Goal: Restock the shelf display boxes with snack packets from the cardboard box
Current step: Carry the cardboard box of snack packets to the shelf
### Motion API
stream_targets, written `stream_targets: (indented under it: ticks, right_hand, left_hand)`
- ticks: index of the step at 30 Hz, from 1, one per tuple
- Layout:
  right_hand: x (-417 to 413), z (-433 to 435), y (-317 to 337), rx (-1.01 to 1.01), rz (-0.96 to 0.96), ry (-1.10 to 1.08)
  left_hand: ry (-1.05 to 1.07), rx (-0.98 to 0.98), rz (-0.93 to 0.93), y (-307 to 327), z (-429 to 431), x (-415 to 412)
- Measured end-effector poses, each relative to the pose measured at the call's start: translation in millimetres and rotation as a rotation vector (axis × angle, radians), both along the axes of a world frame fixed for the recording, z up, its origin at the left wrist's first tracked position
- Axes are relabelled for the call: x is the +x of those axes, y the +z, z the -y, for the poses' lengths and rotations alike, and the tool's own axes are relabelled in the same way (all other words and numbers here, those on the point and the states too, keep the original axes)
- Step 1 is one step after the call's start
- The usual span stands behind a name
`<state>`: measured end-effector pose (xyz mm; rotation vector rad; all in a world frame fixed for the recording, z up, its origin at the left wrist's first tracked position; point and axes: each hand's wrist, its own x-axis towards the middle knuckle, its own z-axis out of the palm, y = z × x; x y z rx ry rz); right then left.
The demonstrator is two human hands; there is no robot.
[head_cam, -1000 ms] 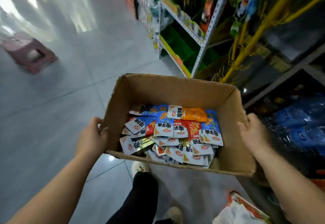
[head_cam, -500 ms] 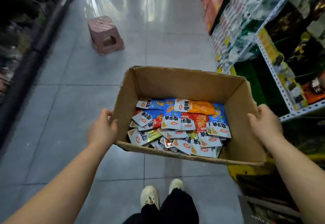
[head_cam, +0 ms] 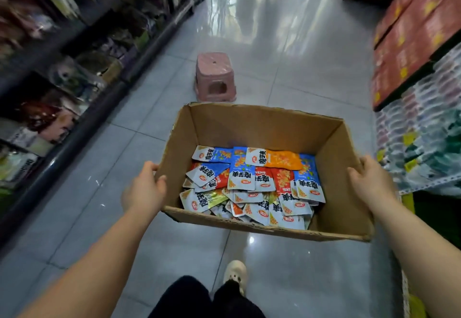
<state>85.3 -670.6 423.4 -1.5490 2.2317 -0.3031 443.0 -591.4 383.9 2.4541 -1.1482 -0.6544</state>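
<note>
Head view: a person's left hand (head_cam: 143, 189) and right hand (head_cam: 369, 183) hold an open cardboard box (head_cam: 262, 128) above the tiled floor (head_cam: 299, 68), fingers curled round its left and right walls. Snack packets (head_cam: 249, 183) lie heaped against its near wall, printed 魔芋爽, with a red oval logo too small to read. A pink stool (head_cam: 215, 77) stands beyond the box.

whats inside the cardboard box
The box holds a loose heap of snack packets: blue, red, orange and green-gold, piled toward its near wall. Packets lower in the heap and the floor beneath them are covered, and the near wall hides the nearest packets' edges.
</note>
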Motion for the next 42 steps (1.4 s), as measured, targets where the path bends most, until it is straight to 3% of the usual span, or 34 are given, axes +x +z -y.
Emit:
stream_targets:
  ticks: [10,20,30,36,42]
  right_hand:
    - [99,217,2,0.014,-0.048,0.127]
    - [190,420,5,0.034,-0.068,0.163]
    - [255,653,-8,0.045,-0.027,0.271]
    - [288,754,-3,0.020,-0.021,0.290]
    - [331,848,-8,0.041,-0.027,0.303]
  left_hand:
    - [0.111,0.002,-0.037,7,175,75]
    - [0.144,0.073,0.056,20,366,164]
    - [0.267,0.066,0.020,11,562,204]
    - [0.303,0.095,0.098,16,658,237]
    - [0.275,0.107,0.032,10,751,283]
